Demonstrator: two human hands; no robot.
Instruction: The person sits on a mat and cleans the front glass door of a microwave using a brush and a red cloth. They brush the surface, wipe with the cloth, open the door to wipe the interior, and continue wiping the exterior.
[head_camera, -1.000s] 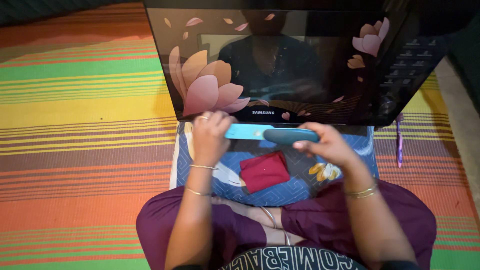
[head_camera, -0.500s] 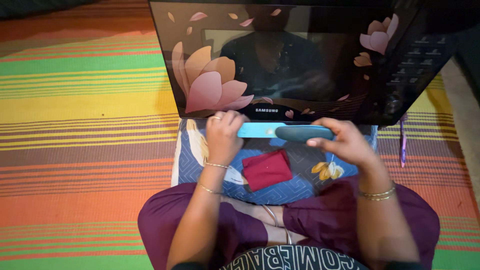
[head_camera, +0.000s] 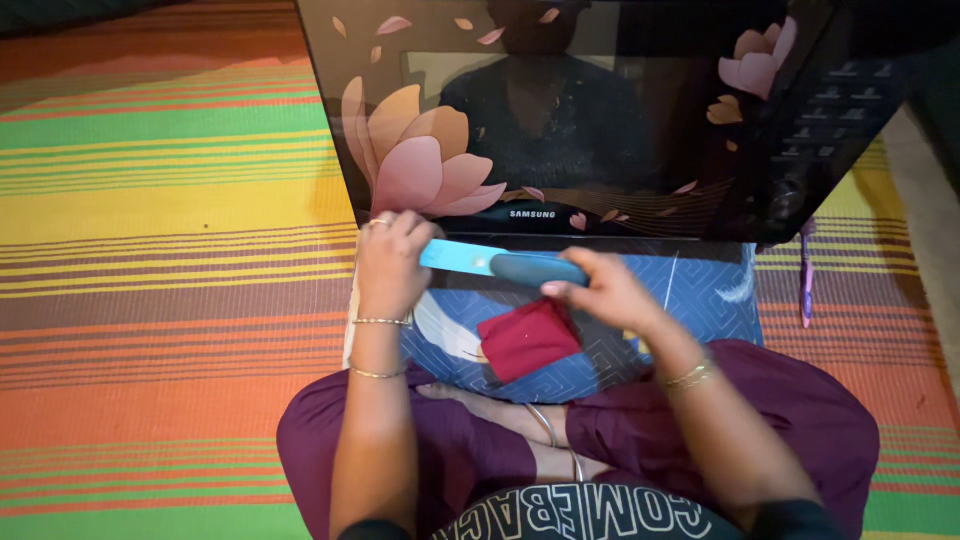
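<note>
Knife (head_camera: 500, 264), blue blade with dark handle: left hand (head_camera: 390, 265) closed around the blade end, right hand (head_camera: 600, 293) gripping the handle (red cloth (head_camera: 527, 340) lies unused below, microwave (head_camera: 600, 110) door shut).

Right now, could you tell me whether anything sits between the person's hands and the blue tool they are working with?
Nothing visible does. The left hand grips the light blue end of the blue tool and the right hand holds its dark handle, directly before the microwave.

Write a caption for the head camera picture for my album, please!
Two hands, left hand and right hand, hold a blue tool before a flowery microwave, above a red cloth.
</note>
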